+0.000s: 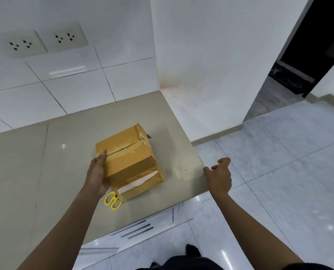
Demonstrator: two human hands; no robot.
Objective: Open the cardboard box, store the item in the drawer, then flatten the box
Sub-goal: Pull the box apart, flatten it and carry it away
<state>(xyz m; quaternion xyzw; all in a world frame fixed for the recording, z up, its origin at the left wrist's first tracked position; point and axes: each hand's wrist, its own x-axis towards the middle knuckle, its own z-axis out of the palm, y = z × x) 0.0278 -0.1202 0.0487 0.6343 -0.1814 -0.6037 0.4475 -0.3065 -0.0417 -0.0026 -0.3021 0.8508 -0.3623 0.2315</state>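
Note:
A tan cardboard box (pixel 130 158) stands on the beige countertop (pixel 45 172), its taped top flaps showing a dark slit along the seam and a white label on its near side. My left hand (pixel 97 177) grips the box's left side, thumb on the top edge. My right hand (pixel 219 177) hovers off the counter's right edge, fingers loosely apart, holding nothing. Yellow-handled scissors (pixel 113 200) lie on the counter just in front of the box, blades hidden under it. Drawer fronts (pixel 142 227) with dark handle strips show below the counter's front edge.
A tiled wall with two socket plates (pixel 39 41) stands behind the counter. A white wall (pixel 211 65) bounds the counter at the far right. Glossy floor tiles (pixel 279 162) lie to the right, with a dark doorway (pixel 318 45) beyond.

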